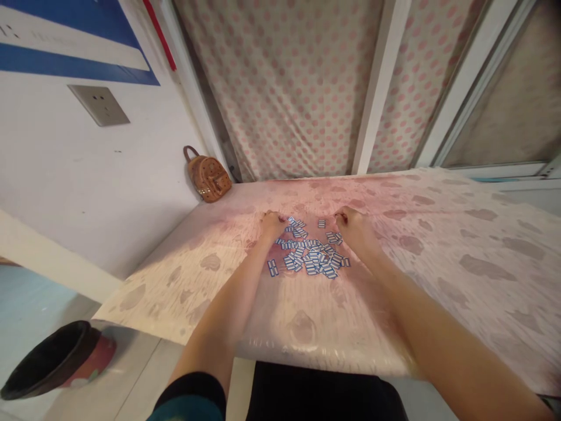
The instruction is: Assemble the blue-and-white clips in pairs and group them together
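A loose pile of small flat white pieces with blue edges and stripes (pixel 313 257) lies on the covered table, many overlapping. At the far left of the pile is my left hand (pixel 272 223), its fingers curled in beside a small cluster of pieces (pixel 297 227). My right hand (pixel 353 225) is closed in a pinch beyond the pile's right side; whatever its fingertips hold is too small to make out. Between the hands a single piece (pixel 321 224) lies apart. A pair of pieces (pixel 272 268) sits separately at the near left.
A patterned tablecloth (pixel 438 263) covers the table. A brown mini backpack (pixel 209 177) stands at the back left against the wall. On the floor at the left is a dark-rimmed bin (pixel 94 356). Dotted curtains (pixel 298 88) hang behind the table.
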The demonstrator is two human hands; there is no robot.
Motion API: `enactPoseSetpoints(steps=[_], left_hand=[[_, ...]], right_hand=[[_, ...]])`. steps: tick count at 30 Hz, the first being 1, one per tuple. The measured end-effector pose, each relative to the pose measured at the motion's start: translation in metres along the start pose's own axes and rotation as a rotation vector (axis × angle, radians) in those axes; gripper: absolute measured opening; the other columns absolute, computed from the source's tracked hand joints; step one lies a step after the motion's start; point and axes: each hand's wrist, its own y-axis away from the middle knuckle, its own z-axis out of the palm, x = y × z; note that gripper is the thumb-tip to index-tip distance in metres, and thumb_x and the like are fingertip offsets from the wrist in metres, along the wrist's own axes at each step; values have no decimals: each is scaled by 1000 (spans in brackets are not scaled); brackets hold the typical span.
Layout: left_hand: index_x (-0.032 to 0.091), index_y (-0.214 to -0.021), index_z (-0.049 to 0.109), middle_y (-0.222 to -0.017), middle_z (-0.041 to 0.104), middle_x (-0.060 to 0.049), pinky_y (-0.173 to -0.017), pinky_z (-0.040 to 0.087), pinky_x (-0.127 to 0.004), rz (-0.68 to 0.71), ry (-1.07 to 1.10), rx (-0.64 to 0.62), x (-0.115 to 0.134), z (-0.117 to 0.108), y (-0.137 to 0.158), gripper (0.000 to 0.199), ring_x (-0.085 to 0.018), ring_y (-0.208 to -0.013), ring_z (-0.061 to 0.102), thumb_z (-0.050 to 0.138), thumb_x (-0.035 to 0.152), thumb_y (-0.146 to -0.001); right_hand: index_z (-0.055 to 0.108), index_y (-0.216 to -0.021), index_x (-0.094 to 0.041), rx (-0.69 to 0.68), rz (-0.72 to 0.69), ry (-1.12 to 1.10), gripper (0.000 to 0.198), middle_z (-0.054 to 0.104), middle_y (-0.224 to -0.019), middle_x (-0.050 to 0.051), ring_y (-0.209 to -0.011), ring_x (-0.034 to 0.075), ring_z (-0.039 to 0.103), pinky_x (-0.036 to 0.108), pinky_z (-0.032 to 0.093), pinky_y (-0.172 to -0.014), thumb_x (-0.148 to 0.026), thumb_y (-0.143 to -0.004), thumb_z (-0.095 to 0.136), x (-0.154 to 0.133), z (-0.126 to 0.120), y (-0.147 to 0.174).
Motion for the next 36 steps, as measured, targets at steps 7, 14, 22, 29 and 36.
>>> enactPoseSetpoints(steps=[7,14,22,29,36], left_hand=[[16,-78,68,-80,73,-5,-75,51,-28,-1,375,103,13,-20,10,4,-17,-78,68,64,15,-78],[17,-86,61,-76,71,-1,-69,53,-25,37,899,-6,39,-17,49,11,-14,-71,67,68,23,-80],[16,-101,68,-88,74,-5,-74,51,-24,109,691,145,18,-25,38,18,-15,-81,69,59,19,-87],[18,-89,75,-94,76,-7,-84,52,-33,64,219,161,-16,-33,23,15,-22,-90,69,61,21,-86],[24,-140,58,-153,50,-8,-122,25,-46,499,1,-214,9,2,35,44,-25,-145,39,50,30,-98]], right_hand=[[65,-82,-21,-7,10,-69,21,72,-78,6,-71,21,63,29,39,-64,-21,-88,46,-7,-1,5],[61,-77,-22,-228,132,-562,21,67,-70,1,-67,17,62,27,45,-64,-40,-86,53,-27,9,6],[54,-72,-22,-128,239,-756,24,60,-65,-1,-63,15,56,28,45,-64,-45,-77,63,-17,6,4],[53,-68,-23,18,362,-777,26,60,-68,0,-62,16,58,30,47,-61,-45,-79,62,-8,1,-1],[53,-77,-25,182,197,-415,11,62,-72,2,-66,19,58,32,43,-62,-34,-81,57,-14,-5,3]])
